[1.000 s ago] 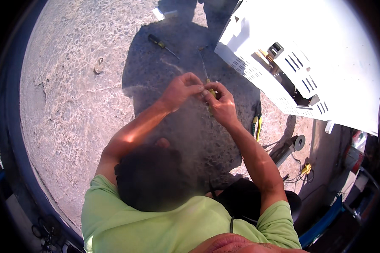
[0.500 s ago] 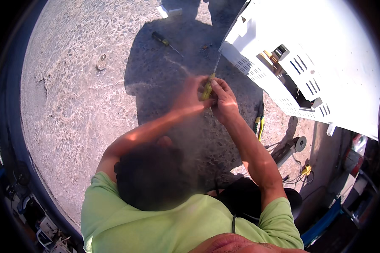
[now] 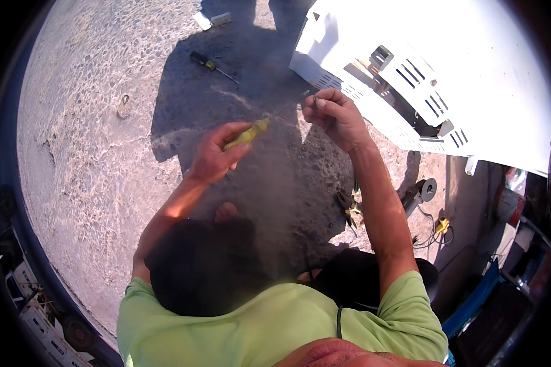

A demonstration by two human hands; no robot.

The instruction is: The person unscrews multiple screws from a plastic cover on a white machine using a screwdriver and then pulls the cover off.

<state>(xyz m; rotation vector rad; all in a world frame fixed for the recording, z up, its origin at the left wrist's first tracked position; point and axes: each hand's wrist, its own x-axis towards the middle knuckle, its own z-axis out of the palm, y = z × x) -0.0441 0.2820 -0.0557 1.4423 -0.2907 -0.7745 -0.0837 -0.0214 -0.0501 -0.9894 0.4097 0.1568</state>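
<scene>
My left hand point(image 3: 214, 153) is closed around the yellow-green handle of a screwdriver point(image 3: 246, 136), which points up and to the right; its shaft is hard to make out. To the right, my right hand point(image 3: 341, 119) is raised beside the slotted lower edge of a white metal cabinet point(image 3: 471, 73). Its thumb and fingertips are pinched together on something small that I cannot identify. The hands are apart. A second screwdriver point(image 3: 205, 61), black and yellow, lies on the ground beyond my left hand.
Pliers with yellow-green grips point(image 3: 351, 208) lie near my right forearm. Farther right are an angle grinder point(image 3: 421, 192) and a yellow plug point(image 3: 442, 225) on a cable. A white piece point(image 3: 211, 21) rests at the far side of the rough stony ground point(image 3: 86, 153).
My hands, together on the screwdriver before, have separated. The left has moved left with the screwdriver; the right now pinches near the cabinet edge. The view has shifted slightly.
</scene>
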